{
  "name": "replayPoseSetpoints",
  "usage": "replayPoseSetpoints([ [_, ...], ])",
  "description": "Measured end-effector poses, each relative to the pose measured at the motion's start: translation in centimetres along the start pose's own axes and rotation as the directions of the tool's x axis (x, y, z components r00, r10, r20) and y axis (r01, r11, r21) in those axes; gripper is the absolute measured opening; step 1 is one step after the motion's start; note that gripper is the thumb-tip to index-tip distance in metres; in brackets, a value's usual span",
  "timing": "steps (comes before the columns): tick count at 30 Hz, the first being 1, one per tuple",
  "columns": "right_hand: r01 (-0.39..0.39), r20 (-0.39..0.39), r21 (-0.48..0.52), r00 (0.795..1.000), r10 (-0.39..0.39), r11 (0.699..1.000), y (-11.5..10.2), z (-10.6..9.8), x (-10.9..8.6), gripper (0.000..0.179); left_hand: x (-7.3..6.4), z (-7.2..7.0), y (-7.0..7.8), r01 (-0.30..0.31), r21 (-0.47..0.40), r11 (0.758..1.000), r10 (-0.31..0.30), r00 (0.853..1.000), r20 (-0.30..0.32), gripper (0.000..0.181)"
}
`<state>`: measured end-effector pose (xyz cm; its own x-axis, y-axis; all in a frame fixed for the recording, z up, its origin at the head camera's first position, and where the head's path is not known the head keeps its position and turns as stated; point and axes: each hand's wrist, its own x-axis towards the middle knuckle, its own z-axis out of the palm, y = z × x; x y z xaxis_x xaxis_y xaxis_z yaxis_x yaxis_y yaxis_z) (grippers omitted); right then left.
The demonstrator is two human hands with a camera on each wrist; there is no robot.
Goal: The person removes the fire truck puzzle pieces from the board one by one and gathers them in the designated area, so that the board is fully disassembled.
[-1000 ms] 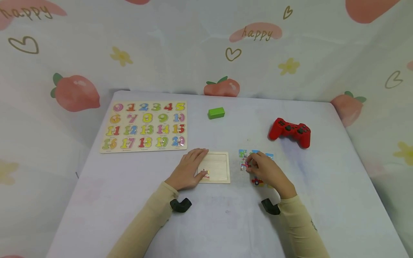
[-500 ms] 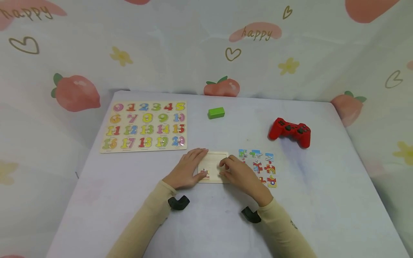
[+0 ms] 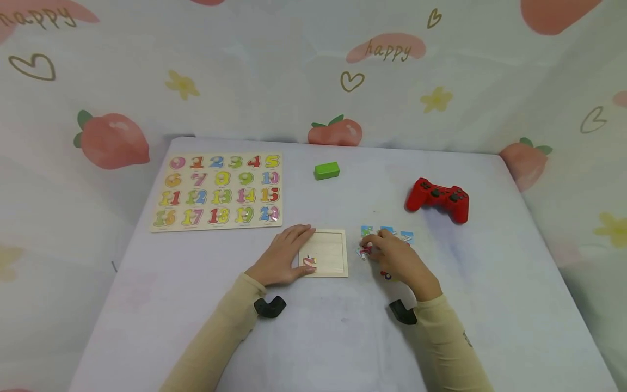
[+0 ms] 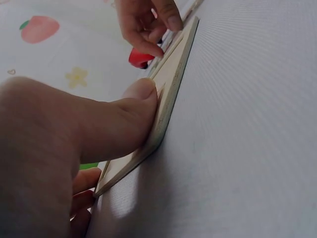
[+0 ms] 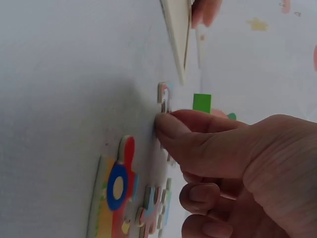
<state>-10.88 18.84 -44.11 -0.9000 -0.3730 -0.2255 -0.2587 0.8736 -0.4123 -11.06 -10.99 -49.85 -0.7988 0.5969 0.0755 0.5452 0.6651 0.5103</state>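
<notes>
In the head view, my left hand (image 3: 281, 257) rests along the left side of a shallow wooden puzzle tray (image 3: 345, 256). Its thumb lies over the front rim, with the other fingers stretched toward the far left corner. One pink and red jigsaw piece (image 3: 309, 261) sits in the tray's near left part. To the right of the tray, my right hand (image 3: 399, 258) pinches a red and white jigsaw piece (image 5: 164, 94) between thumb and forefinger, low at the tablecloth. Several other jigsaw pieces (image 3: 367, 231) lie around and beneath this hand, partly hidden by it.
A wooden number board (image 3: 209, 207) lies at the back left. The green block (image 3: 326, 171) is behind the tray, and a red game controller (image 3: 437, 200) lies at the back right. Patterned cloth (image 3: 254, 76) hangs behind the table.
Half a second ago my right hand was over the tray's right side; it has moved back right to the loose pieces. The red and white piece has shifted slightly left and turned. My left hand stays put.
</notes>
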Motion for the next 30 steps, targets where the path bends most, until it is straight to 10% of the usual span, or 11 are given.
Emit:
replayPoseSetpoints([
  [20,-0.081,-0.029,0.022,0.996,0.082,0.996,0.3,0.1,-0.6,0.026,0.0,0.0,0.2,0.016,-0.012,1.0,-0.016,1.0,0.011,0.084],
  [30,0.132,-0.071,0.04,0.989,-0.129,0.99,-5.3,3.0,0.3,0.027,0.0,-0.5,-0.2,-0.011,-0.027,1.0,0.013,0.998,0.065,0.101],
])
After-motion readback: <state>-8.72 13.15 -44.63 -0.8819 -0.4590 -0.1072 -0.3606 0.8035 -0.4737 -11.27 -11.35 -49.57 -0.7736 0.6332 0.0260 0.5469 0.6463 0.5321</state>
